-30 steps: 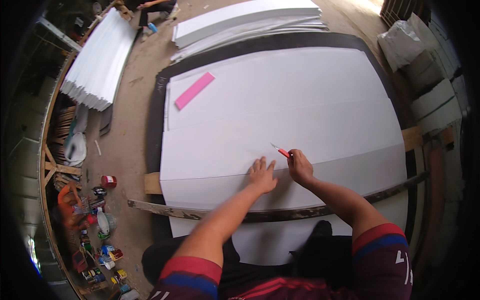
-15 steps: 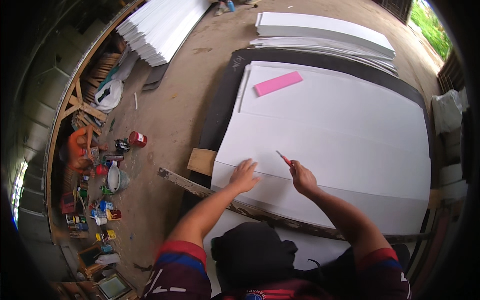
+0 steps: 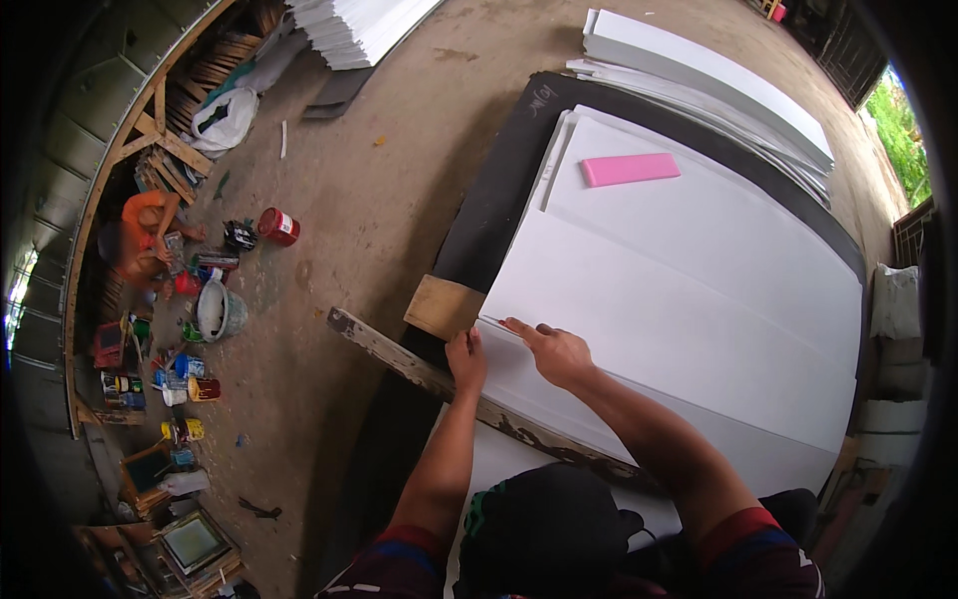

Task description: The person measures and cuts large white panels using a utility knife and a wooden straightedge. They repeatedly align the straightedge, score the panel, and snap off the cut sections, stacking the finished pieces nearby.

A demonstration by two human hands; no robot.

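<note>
- Grey bucket [image 3: 236,313], on the floor [image 3: 349,200] (pale inside)
- Red can [image 3: 278,227], beyond the bucket, rightward
- Person in orange [image 3: 140,236], left of the bucket
- White sack [image 3: 232,118], well beyond the bucket

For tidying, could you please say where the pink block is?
The pink block lies upper right in the head view, on white sheets, near their far left corner.

A flat white sheet [image 3: 659,275] has a red cutter [image 3: 503,322] near its left edge.
</note>
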